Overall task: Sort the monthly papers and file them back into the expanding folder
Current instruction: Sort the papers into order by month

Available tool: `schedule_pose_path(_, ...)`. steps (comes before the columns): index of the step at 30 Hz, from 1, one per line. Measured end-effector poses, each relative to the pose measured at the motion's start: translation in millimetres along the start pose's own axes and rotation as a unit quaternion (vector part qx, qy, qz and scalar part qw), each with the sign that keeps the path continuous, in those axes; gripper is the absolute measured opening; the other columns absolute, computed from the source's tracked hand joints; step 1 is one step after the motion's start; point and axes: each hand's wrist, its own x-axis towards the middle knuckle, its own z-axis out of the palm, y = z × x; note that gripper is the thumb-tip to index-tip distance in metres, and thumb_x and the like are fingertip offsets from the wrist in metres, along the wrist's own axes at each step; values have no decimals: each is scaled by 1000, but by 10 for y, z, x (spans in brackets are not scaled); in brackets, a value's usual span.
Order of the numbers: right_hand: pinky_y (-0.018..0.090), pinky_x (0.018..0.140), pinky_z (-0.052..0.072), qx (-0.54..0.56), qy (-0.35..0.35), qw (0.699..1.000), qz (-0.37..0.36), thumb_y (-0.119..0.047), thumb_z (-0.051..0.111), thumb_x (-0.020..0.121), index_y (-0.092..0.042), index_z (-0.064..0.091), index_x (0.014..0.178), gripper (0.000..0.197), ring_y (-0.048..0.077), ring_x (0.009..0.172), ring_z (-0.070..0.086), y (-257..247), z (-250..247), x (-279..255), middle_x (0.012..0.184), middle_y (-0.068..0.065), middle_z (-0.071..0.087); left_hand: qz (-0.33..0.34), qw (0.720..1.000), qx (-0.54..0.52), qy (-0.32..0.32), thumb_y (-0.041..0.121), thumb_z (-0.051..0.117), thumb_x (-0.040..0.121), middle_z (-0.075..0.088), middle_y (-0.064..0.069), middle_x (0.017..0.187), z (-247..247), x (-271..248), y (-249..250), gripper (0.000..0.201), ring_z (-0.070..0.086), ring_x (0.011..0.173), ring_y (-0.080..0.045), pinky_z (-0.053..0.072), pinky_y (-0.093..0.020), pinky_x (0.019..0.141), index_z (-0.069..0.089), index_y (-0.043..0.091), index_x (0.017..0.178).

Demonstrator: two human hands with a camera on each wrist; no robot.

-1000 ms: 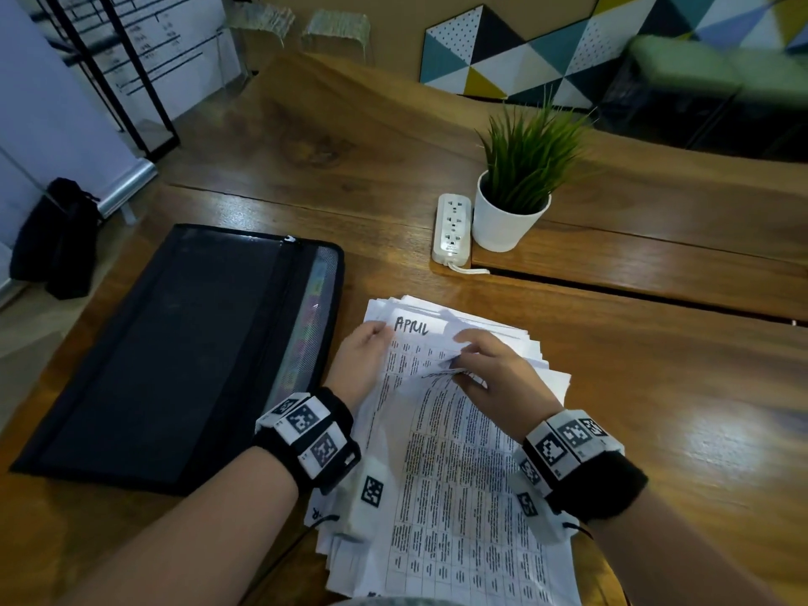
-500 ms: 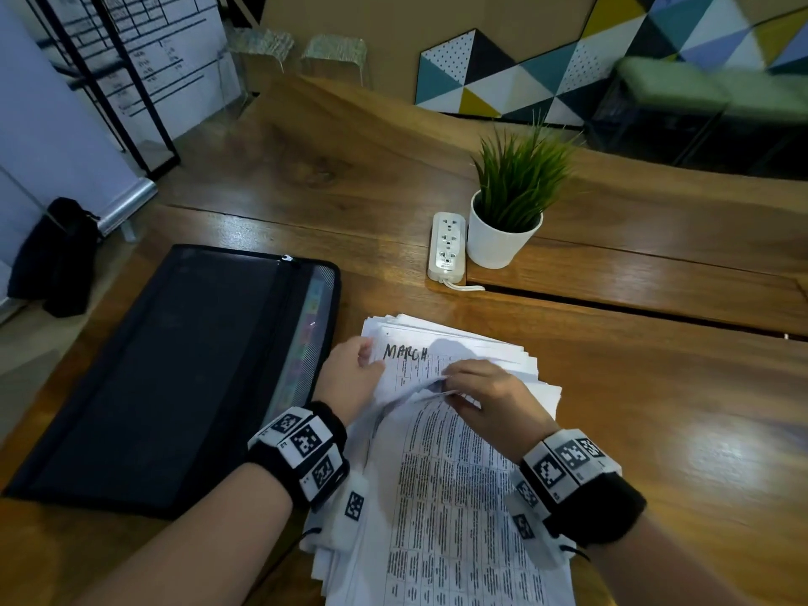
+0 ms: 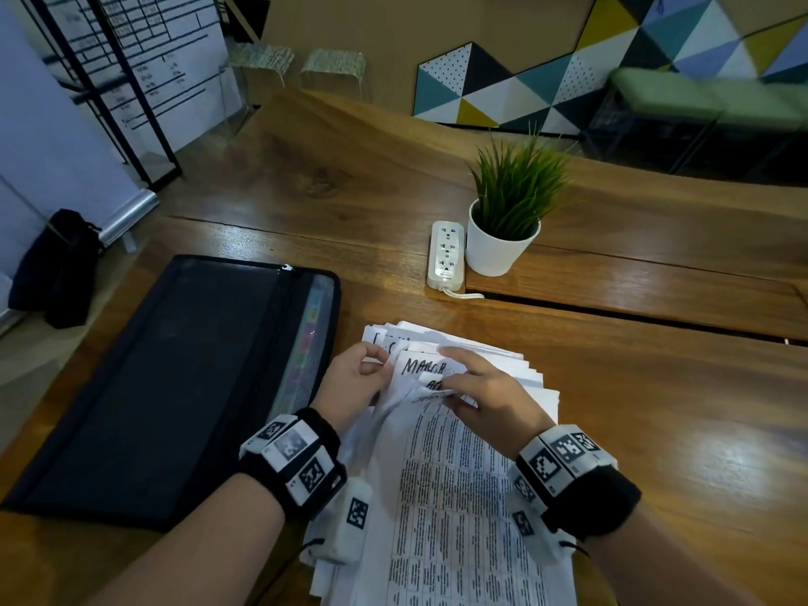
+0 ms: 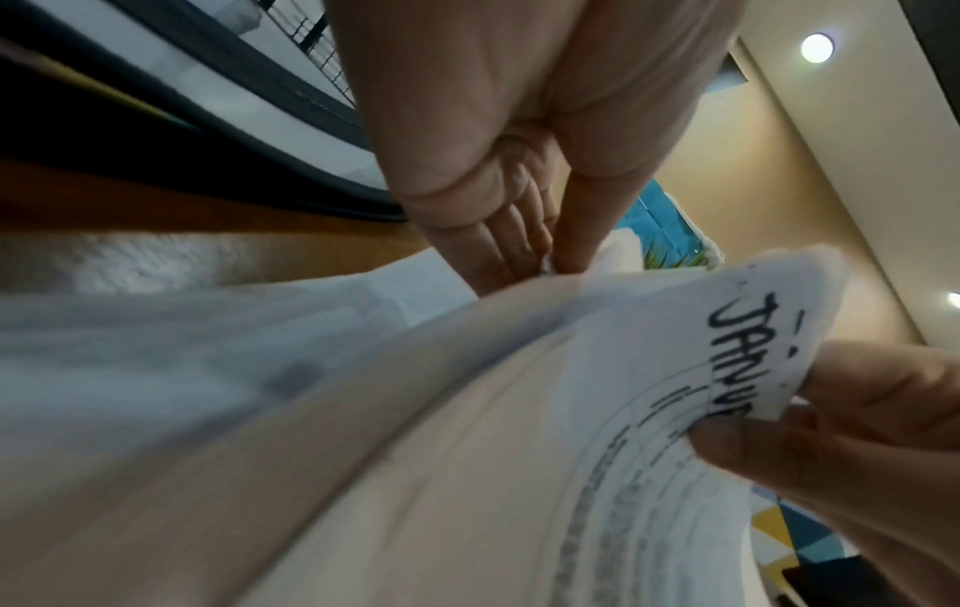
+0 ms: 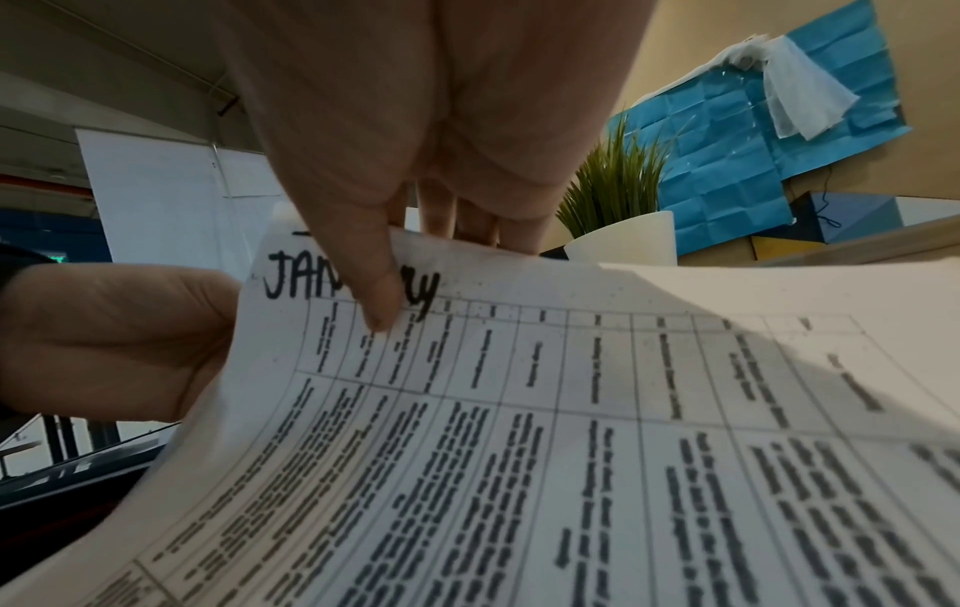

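Observation:
A stack of printed monthly papers (image 3: 459, 509) lies on the wooden table in front of me. A sheet headed MARCH (image 3: 419, 367) shows at its far end. My left hand (image 3: 365, 380) pinches the far left corners of several sheets (image 4: 364, 410). My right hand (image 3: 463, 393) holds up the curled top edge of a sheet headed JANUARY (image 5: 571, 410), thumb on the heading and fingers behind. The black expanding folder (image 3: 166, 387) lies flat to the left of the papers, its coloured tabs (image 3: 306, 343) showing along the right edge.
A white power strip (image 3: 446, 255) and a potted plant in a white pot (image 3: 498, 247) stand beyond the papers. A raised plank (image 3: 634, 290) crosses the table on the right. A black bag (image 3: 57, 269) sits on the floor at the left.
The sheet on top read APRIL, then MARCH; my right hand has lifted further top edges toward me, and my left hand has moved in to pinch the left corners.

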Motion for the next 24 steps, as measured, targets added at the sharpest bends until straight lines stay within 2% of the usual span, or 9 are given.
schedule_pose_path(2,26,88,45,-6,-6,1000,-11,-5,65,80,-8,69,89,10,26,109,59,-3,17,25,132,11,51,-2,1000,-19,-11,-1,61,87,69,-17,83,3,-25,28,14,61,68,-19,50,-28,59,57,11,91)
schedule_pose_path(4,25,82,48,-4,-8,1000,-27,-5,65,77,-7,69,87,11,27,98,62,-28,21,28,123,11,55,-3,999,-29,-22,-2,63,85,69,-14,85,6,-52,67,16,64,70,-17,53,-24,57,60,9,97)
schedule_pose_path(9,33,68,54,9,22,997,-69,-3,67,75,-8,69,88,14,23,81,62,-75,-28,-67,93,5,62,2,1000,-25,4,0,58,89,71,-11,97,-25,-27,69,14,67,85,-21,56,-33,73,66,9,96)
schedule_pose_path(13,33,84,47,-37,60,995,-74,-5,74,73,-11,71,84,14,25,92,59,-80,-69,-144,87,-1,66,-13,1000,-19,6,3,54,92,70,-9,98,-33,-4,49,14,65,86,-21,52,-36,81,65,12,93)
schedule_pose_path(15,38,91,48,-42,62,995,-62,-3,75,72,-11,70,85,16,28,100,59,-66,-76,-135,88,0,67,-22,999,-29,-11,6,51,93,69,-7,91,-22,-27,62,13,63,76,-17,51,-30,70,63,11,94)
schedule_pose_path(17,38,86,52,-17,59,997,-48,-1,72,74,-10,69,87,17,26,98,61,-55,-71,-117,99,6,64,-17,999,-35,-36,7,50,94,66,-1,76,-10,-65,94,12,58,58,-7,44,-19,54,61,10,90)
schedule_pose_path(19,36,81,54,1,56,998,-33,0,71,76,-11,69,88,17,23,97,61,-57,-63,-98,115,11,58,-18,997,-46,-55,5,49,94,64,5,65,-2,-100,123,14,55,48,-2,40,-13,45,59,11,86)
schedule_pose_path(21,36,84,52,-1,55,998,-32,1,72,74,-13,69,88,20,25,100,59,-56,-53,-84,123,12,55,-30,995,-58,-70,6,50,94,66,1,69,0,-118,138,14,58,53,-8,42,-16,45,58,13,84)
schedule_pose_path(24,36,89,46,-23,66,996,-59,0,75,69,-17,70,90,27,27,106,54,-79,-53,-52,115,10,61,-43,994,-59,-77,9,50,95,67,-12,86,-8,-128,148,13,61,70,-19,47,-22,54,58,14,87)
